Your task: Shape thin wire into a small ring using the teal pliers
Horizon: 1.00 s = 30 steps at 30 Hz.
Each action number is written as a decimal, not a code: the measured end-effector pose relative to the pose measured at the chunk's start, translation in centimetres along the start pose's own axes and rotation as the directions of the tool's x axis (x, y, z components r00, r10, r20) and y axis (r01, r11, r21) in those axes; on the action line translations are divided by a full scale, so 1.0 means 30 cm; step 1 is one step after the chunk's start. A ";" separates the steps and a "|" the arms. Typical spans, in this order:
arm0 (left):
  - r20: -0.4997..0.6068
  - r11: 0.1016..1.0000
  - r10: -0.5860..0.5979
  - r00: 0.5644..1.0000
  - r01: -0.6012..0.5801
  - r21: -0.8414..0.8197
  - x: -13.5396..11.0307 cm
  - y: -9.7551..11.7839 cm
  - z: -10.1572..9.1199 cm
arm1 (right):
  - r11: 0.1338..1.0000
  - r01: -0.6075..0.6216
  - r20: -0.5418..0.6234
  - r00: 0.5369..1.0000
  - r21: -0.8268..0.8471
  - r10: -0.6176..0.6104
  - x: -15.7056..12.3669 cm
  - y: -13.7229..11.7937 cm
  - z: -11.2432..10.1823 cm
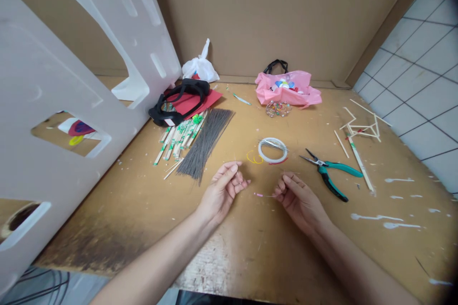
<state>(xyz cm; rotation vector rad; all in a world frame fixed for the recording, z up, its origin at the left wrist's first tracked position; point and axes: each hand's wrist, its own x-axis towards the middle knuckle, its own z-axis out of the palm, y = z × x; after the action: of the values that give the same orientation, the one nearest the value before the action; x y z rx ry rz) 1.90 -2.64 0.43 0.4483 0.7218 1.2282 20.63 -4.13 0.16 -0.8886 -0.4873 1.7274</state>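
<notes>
- Tan wooden bench (pixel 250 257): left hand (pixel 222 191) and right hand (pixel 299 201) sit well apart over it, open room between them and back to the near edge.
- Left fingers curled, thumb against forefinger; a hair-thin wire (pixel 236 166) may show there, too fine to tell.
- Right fingers loosely clenched; any grip cannot be told.
- Pink-tipped wire (pixel 259 195) lies just beside right hand.
- White ring (pixel 272 150) lies ahead, between the hands.
- Green-handled pliers (pixel 331 176) lie right of right hand; grey rods (pixel 203 143) left of left hand.

A wire coil (pixel 272 150) lies on the counter (pixel 250 252) ahead of the left hand (pixel 222 191) and right hand (pixel 299 201). Pliers (pixel 331 174) lie to its right, loose wires (pixel 203 143) to its left, and a carrier bag (pixel 288 89) behind it.
</notes>
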 end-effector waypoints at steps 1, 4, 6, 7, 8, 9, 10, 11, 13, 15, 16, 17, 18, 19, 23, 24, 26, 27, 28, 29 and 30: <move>0.010 1.000 -0.007 1.000 0.007 0.002 0.000 0.001 -0.001 | 1.000 -0.005 0.007 1.000 -0.001 0.005 -0.003 -0.002 0.003; 0.021 0.999 -0.040 0.999 0.040 -0.005 -0.003 0.002 0.001 | 1.000 -0.019 0.034 0.999 -0.018 0.020 -0.010 -0.005 0.011; 0.022 0.998 -0.062 0.998 0.062 -0.023 -0.005 0.001 0.004 | 0.999 -0.027 0.049 0.998 -0.028 0.028 -0.010 -0.006 0.012; 0.029 0.997 -0.071 0.997 0.072 -0.029 -0.006 0.001 0.005 | 0.999 -0.028 0.056 0.998 -0.029 0.029 -0.010 -0.005 0.011; 0.042 0.996 -0.079 0.996 0.080 -0.027 -0.006 0.001 0.006 | 0.999 -0.025 0.065 0.998 -0.028 0.027 -0.009 -0.005 0.010; 0.059 0.996 -0.087 0.994 0.088 -0.018 -0.006 0.001 0.007 | 0.999 -0.020 0.074 0.997 -0.025 0.022 -0.009 -0.005 0.010; 0.077 0.995 -0.097 0.992 0.097 -0.001 -0.005 0.002 0.006 | 1.000 -0.016 0.083 0.996 -0.024 0.018 -0.008 -0.005 0.010; 0.094 0.994 -0.112 0.989 0.110 0.022 -0.005 0.003 0.006 | 1.000 -0.014 0.090 0.996 -0.024 0.017 -0.009 -0.006 0.011; 0.119 0.988 -0.144 0.982 0.137 0.073 -0.005 0.004 0.003 | 0.999 -0.016 0.101 0.995 -0.029 0.019 -0.012 -0.008 0.015; 0.132 0.980 -0.162 0.978 0.144 0.136 -0.007 0.006 0.002 | 0.998 -0.020 0.110 0.994 -0.057 0.026 -0.017 -0.010 0.018; 0.138 0.975 -0.161 0.977 0.136 0.177 -0.008 0.006 0.002 | 0.996 -0.018 0.115 0.993 -0.083 0.028 -0.019 -0.010 0.019; 0.142 0.967 -0.155 0.978 0.120 0.224 -0.010 0.005 0.002 | 0.993 -0.016 0.120 0.992 -0.117 0.030 -0.020 -0.010 0.017; 0.146 0.956 -0.146 0.978 0.101 0.274 -0.012 0.004 0.001 | 0.988 -0.017 0.124 0.992 -0.155 0.037 -0.021 -0.009 0.015; 0.152 0.943 -0.139 0.979 0.084 0.322 -0.014 0.003 0.001 | 0.981 -0.019 0.125 0.991 -0.195 0.044 -0.022 -0.008 0.011; 0.191 0.897 -0.132 0.973 0.035 0.441 -0.021 -0.004 -0.001 | 0.950 -0.051 0.122 0.988 -0.309 0.093 -0.019 -0.002 -0.006; 0.198 0.890 -0.131 0.971 0.027 0.456 -0.022 -0.006 -0.001 | 0.945 -0.062 0.121 0.987 -0.320 0.105 -0.018 0.000 -0.009; 0.203 0.879 -0.126 0.971 0.014 0.477 -0.025 -0.006 0.000 | 0.941 -0.081 0.116 0.985 -0.328 0.125 -0.015 0.002 -0.012; 0.202 0.875 -0.124 0.972 0.011 0.484 -0.026 -0.006 0.001 | 0.941 -0.091 0.110 0.985 -0.326 0.133 -0.014 0.003 -0.012; 0.199 0.873 -0.122 0.972 0.010 0.487 -0.027 -0.005 0.002 | 0.941 -0.102 0.102 0.985 -0.323 0.142 -0.013 0.003 -0.011; 0.198 0.874 -0.122 0.973 0.010 0.487 -0.027 -0.004 0.003 | 0.942 -0.112 0.094 0.984 -0.316 0.148 -0.012 0.003 -0.011; 0.198 0.874 -0.123 0.972 0.012 0.486 -0.027 -0.003 0.004 | 0.944 -0.120 0.085 0.984 -0.309 0.154 -0.010 0.003 -0.010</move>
<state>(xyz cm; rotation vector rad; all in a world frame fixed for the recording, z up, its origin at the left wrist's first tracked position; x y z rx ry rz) 1.94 -3.44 0.66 0.9529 0.8422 0.9020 20.85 -4.48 -0.02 -1.0696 -0.7950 1.8654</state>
